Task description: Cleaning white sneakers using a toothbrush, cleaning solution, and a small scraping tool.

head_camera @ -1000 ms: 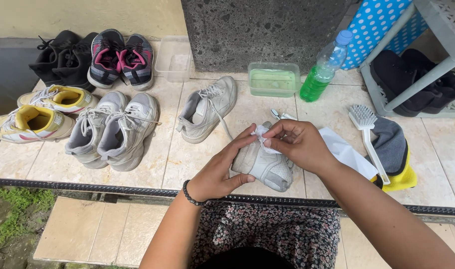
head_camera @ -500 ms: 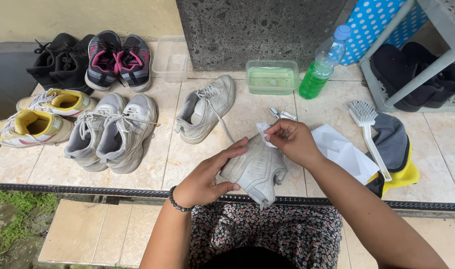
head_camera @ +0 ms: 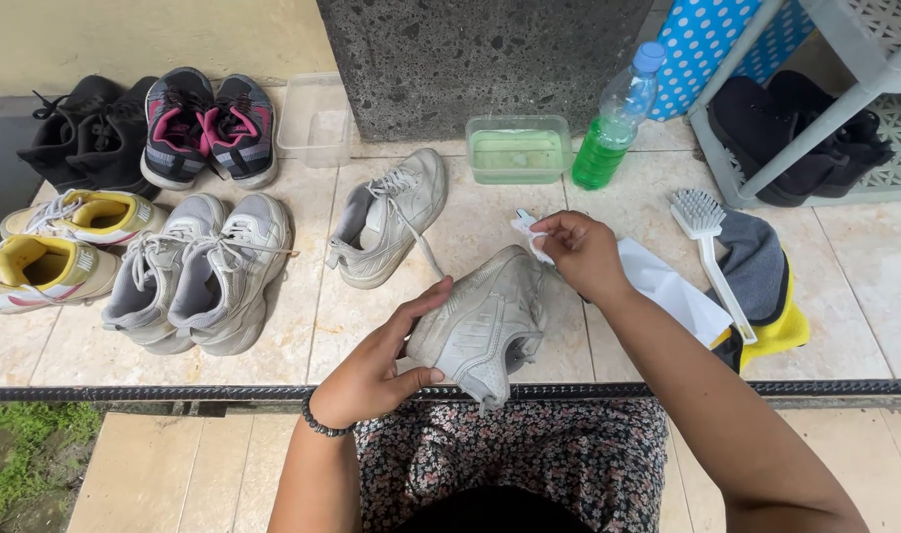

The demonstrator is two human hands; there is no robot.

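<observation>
Our left hand (head_camera: 376,370) is curled around the heel end of a pale grey sneaker (head_camera: 485,321), thumb under the edge, fingers spread along its side, so it's closed on the shoe & holding it tilted just above the near edge of the tiled floor (head_camera: 302,326), toe pointing far-right. The sneaker looks like scuffed synthetic leather w/ stitched panels, and its opening faces down towards us. Our right hand (head_camera: 581,252) is at the toe, fingers pinched narrow on a small white cloth (head_camera: 525,225), crumpled & soft; the hand is touching or just over the toe, can't tell which.

Just right of that hand lies a flat white sheet (head_camera: 672,291), thin, maybe paper or plastic. Further right, a white plastic scrub brush (head_camera: 707,242) w/ stiff bristles rests across a grey and yellow cloth (head_camera: 761,286). On the far side, a clear green tub (head_camera: 518,148), rectangular, holds cloudy liquid; beside it on the right stands a clear bottle (head_camera: 613,128) w/ green liquid & a blue cap.

Left of our sneaker, its apparent mate (head_camera: 391,217) sits flat w/ laces loose. Further left: 1 pair of grey sneakers (head_camera: 203,271), 1 yellow-lined white pair (head_camera: 55,242), and on the far side a pink and grey pair (head_camera: 208,128) plus a black pair (head_camera: 85,128). An empty-looking clear tub (head_camera: 315,123) stands by the speckled stone pillar (head_camera: 480,59).
</observation>
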